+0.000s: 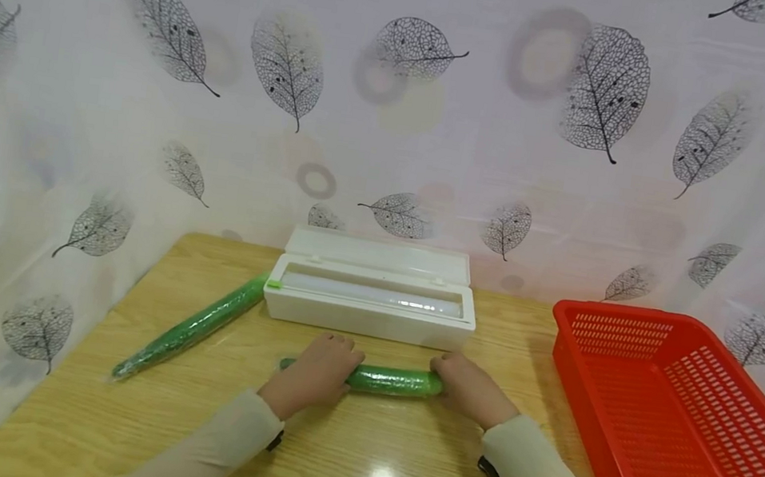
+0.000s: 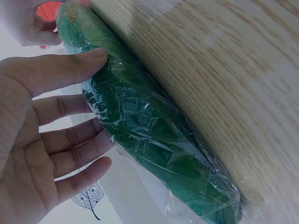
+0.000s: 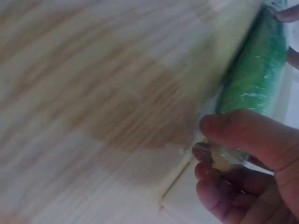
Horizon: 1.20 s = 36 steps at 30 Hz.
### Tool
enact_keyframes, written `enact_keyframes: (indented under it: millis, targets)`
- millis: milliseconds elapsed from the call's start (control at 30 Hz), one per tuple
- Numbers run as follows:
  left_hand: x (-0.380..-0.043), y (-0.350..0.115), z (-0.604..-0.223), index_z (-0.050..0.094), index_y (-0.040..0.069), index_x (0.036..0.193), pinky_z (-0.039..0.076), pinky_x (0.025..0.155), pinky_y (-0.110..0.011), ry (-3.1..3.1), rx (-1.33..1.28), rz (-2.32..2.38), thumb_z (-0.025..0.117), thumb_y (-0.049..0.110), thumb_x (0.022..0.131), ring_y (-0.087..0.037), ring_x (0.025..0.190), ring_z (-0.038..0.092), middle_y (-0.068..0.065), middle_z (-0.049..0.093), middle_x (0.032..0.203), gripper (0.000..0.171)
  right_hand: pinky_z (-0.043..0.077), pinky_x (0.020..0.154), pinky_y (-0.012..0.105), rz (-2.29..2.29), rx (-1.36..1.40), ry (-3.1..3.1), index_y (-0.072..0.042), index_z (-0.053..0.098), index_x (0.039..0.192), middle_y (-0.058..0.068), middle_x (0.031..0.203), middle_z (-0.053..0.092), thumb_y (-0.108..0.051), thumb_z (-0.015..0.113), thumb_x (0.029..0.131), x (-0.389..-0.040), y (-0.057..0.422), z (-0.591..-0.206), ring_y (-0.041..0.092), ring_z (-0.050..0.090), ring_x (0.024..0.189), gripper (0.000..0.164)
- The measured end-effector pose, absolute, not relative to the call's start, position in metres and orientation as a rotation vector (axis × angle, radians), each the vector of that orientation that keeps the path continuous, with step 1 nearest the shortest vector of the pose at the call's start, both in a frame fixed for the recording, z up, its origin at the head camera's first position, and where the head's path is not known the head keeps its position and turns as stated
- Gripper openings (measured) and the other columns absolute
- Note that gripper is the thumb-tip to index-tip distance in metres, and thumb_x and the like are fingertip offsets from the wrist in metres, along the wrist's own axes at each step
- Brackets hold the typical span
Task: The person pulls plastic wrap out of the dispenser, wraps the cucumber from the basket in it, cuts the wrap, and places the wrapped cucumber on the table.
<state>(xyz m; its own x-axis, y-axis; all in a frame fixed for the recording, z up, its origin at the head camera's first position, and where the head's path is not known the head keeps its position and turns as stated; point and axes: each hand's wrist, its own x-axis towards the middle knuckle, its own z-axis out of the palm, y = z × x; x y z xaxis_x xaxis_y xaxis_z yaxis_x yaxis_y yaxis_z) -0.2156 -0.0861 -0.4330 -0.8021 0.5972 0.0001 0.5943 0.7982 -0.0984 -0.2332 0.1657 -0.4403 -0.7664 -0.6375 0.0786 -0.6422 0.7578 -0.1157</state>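
A cucumber (image 1: 396, 381) wrapped in clear film lies crosswise on the table before me. My left hand (image 1: 320, 371) holds it left of its middle. In the left wrist view the thumb lies on the film and the fingers reach behind the cucumber (image 2: 140, 121). With my right hand (image 1: 473, 389) I pinch its right end; the right wrist view shows thumb and fingertips around the film at the tip of the cucumber (image 3: 254, 77). Loose film hangs at the left end. A second wrapped cucumber (image 1: 197, 327) lies slanted at the left.
Behind my hands stands a white cling film box (image 1: 364, 321), its lid (image 1: 379, 254) raised and a film roll (image 1: 372, 295) inside. To the right is a red plastic basket (image 1: 593, 403). A leaf-patterned sheet (image 1: 466, 153) hangs behind the wooden table (image 1: 339, 458).
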Motion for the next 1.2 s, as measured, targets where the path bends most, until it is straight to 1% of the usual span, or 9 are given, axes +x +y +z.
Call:
enact_keyframes:
  millis: [167,300,433,633,733,867,967,1067,1200]
  targets:
    - [-0.216,-0.087,-0.433,0.063,0.013,0.103,0.051,0.082,-0.034,-2.955,-0.98,0.165,0.075,0.031,0.078,-0.018,0.089,0.061,-0.002,0.064,0.094,0.033,0.043,0.055,0.028,0.106,1.076,-2.918,-0.006,0.058,0.078,0.002,0.072,0.058,0.004,0.077,0.067,-0.236,0.166,-0.444,0.01,0.048,0.064,0.024]
    - [-0.218,-0.086,-0.433,0.064,0.013,0.103,0.051,0.081,-0.034,-2.956,-0.98,0.167,0.076,0.031,0.078,-0.019,0.089,0.062,-0.002,0.064,0.095,0.033,0.048,0.059,0.031,0.032,1.037,-2.934,-0.005,0.061,0.081,0.004,0.076,0.061,0.006,0.071,0.073,-0.237,0.169,-0.444,0.013,0.054,0.068,0.016]
    - [-0.218,-0.086,-0.433,0.064,0.013,0.103,0.051,0.08,-0.034,-2.959,-0.981,0.185,0.076,0.032,0.078,-0.018,0.089,0.062,-0.002,0.064,0.094,0.034,0.049,0.06,0.031,0.008,1.006,-2.93,-0.005,0.063,0.08,0.006,0.076,0.062,0.006,0.065,0.078,-0.236,0.173,-0.444,0.015,0.057,0.07,0.011]
    - [-0.216,-0.086,-0.431,0.064,0.013,0.102,0.051,0.077,-0.032,-2.932,-1.0,0.209,0.076,0.032,0.077,-0.017,0.086,0.062,-0.002,0.064,0.092,0.033,0.048,0.058,0.034,0.075,1.008,-2.941,-0.006,0.052,0.078,0.007,0.072,0.059,0.005,0.059,0.08,-0.237,0.176,-0.445,0.019,0.057,0.066,0.014]
    - [-0.215,-0.086,-0.431,0.063,0.013,0.102,0.052,0.077,-0.032,-2.916,-1.013,0.228,0.077,0.033,0.077,-0.017,0.086,0.062,-0.002,0.064,0.092,0.035,0.049,0.061,0.036,0.164,0.965,-2.968,-0.006,0.049,0.079,0.007,0.073,0.057,0.005,0.055,0.083,-0.238,0.177,-0.445,0.02,0.057,0.069,0.013]
    - [-0.215,-0.085,-0.431,0.063,0.013,0.104,0.052,0.08,-0.032,-2.916,-1.024,0.249,0.076,0.034,0.076,-0.017,0.088,0.062,-0.002,0.065,0.094,0.037,0.045,0.061,0.031,0.388,0.912,-3.028,-0.007,0.045,0.082,0.003,0.073,0.049,0.004,0.05,0.087,-0.241,0.176,-0.441,0.016,0.05,0.07,0.013]
    - [-0.214,-0.085,-0.43,0.063,0.013,0.106,0.052,0.082,-0.033,-2.923,-1.028,0.238,0.076,0.033,0.077,-0.018,0.09,0.062,-0.003,0.065,0.097,0.038,0.041,0.061,0.027,0.54,0.895,-3.082,-0.007,0.047,0.086,0.001,0.074,0.048,0.005,0.049,0.088,-0.242,0.175,-0.436,0.013,0.045,0.069,0.012]
    - [-0.214,-0.084,-0.43,0.063,0.013,0.105,0.052,0.083,-0.033,-2.924,-1.03,0.237,0.077,0.032,0.076,-0.018,0.091,0.062,-0.003,0.065,0.097,0.037,0.044,0.065,0.028,0.602,0.881,-3.108,-0.006,0.053,0.09,0.001,0.079,0.055,0.011,0.049,0.084,-0.242,0.173,-0.43,0.013,0.049,0.073,0.018]
    - [-0.213,-0.084,-0.428,0.063,0.013,0.104,0.052,0.083,-0.032,-2.925,-1.027,0.258,0.077,0.033,0.076,-0.018,0.092,0.063,-0.002,0.065,0.097,0.037,0.047,0.069,0.031,0.627,0.852,-3.131,-0.007,0.058,0.086,0.002,0.081,0.058,0.015,0.05,0.08,-0.243,0.171,-0.423,0.013,0.052,0.076,0.024]
